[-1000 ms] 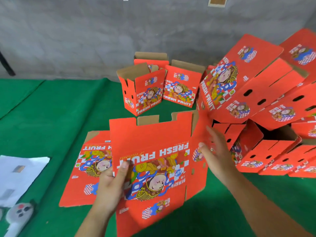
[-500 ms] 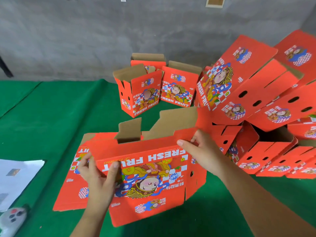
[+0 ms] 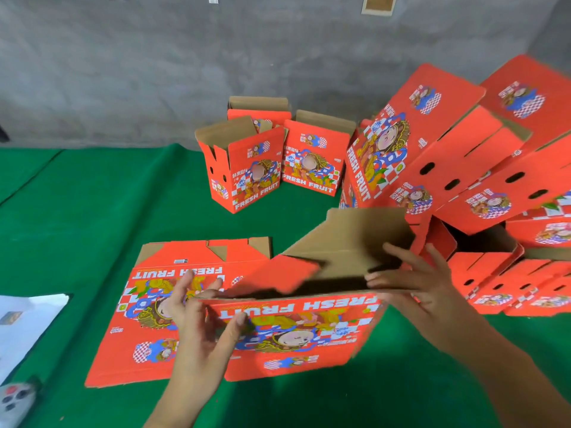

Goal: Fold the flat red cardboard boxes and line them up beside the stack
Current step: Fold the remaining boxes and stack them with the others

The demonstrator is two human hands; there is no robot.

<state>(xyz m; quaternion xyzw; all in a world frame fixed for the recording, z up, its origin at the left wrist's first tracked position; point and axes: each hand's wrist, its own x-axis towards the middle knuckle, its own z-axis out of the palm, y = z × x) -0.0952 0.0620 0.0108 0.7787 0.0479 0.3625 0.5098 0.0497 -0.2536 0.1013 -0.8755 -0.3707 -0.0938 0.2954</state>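
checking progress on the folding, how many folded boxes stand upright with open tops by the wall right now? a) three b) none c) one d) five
a, three folded boxes stand open-topped near the grey wall: the front box, the one to its right, and the one behind them; the box in the hands is only half opened.

Three folded boxes (image 3: pixel 247 168), one half-opened box (image 3: pixel 296 332), one flat box (image 3: pixel 145 319), two hands (image 3: pixel 200 322).

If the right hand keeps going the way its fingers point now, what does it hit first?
The right hand points left and away, fingers already inside the half-opened red cardboard box. Going on, it would probably meet that box's raised brown inner flap first, though depth is unclear.
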